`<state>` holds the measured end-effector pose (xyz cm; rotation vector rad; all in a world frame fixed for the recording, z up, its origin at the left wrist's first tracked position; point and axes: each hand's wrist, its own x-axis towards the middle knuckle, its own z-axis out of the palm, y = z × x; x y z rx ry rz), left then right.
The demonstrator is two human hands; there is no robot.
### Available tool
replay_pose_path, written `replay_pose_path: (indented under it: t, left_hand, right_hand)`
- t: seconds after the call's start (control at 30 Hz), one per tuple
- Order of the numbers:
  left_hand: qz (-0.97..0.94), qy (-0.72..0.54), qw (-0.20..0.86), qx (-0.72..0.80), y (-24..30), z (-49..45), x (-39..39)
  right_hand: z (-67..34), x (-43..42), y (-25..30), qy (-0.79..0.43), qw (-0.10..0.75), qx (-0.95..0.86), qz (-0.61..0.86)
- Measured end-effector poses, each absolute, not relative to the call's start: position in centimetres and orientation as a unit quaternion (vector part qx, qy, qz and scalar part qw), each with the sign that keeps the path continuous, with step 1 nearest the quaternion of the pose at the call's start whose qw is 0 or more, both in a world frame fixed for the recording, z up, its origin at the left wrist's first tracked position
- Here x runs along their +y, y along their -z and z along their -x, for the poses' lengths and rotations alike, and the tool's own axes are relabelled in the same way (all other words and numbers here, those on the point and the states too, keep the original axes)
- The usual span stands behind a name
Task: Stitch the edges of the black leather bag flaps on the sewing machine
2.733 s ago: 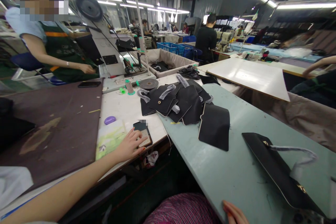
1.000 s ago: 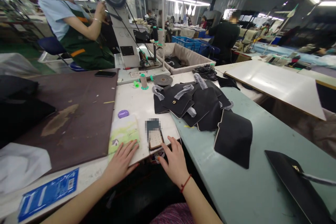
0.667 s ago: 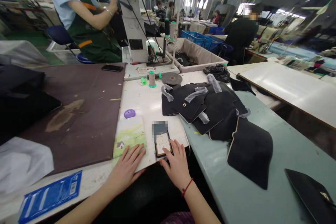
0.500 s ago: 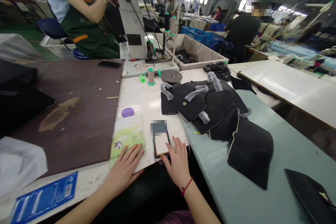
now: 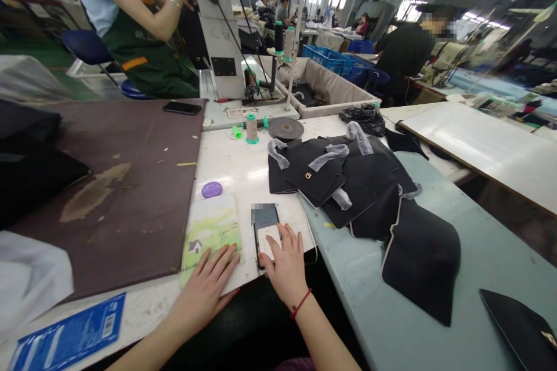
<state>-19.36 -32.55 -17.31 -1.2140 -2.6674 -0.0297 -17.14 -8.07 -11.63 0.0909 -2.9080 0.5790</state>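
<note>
A smartphone (image 5: 265, 219) with a lit screen lies flat on the white tabletop. Over its lower part is my right hand (image 5: 285, 264), fingers apart, with fingertips at the screen; it holds nothing. My left hand (image 5: 213, 275) rests flat, its fingers spread on the lower edge of a green and white printed packet or booklet (image 5: 213, 223) with a small house picture. Just beyond that packet sits a purple oval case (image 5: 212, 189). The left thumb is at the table's front edge.
Black leather-like pieces (image 5: 369, 191) with clear wrapped straps lie to the right. Behind stand a thread spool (image 5: 252, 129), a tape roll (image 5: 285, 128) and a sewing machine (image 5: 224, 35). A brown board (image 5: 143, 232) and blue packet (image 5: 69, 333) are leftward. A co-worker (image 5: 130, 23) stands back left.
My right hand has shifted slightly left and down, further over the phone's screen. The left hand stays on the printed packet. The camera view has moved a little.
</note>
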Motion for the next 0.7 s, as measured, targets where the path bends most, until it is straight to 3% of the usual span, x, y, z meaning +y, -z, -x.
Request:
replay_pose_path:
  t: [0.7]
  left_hand:
    - [0.414,-0.005,0.12,-0.902,17.5,19.4,-32.6]
  right_hand:
    - [15.5,-6.4,12.5,-0.229,0.102,-0.968,0.026]
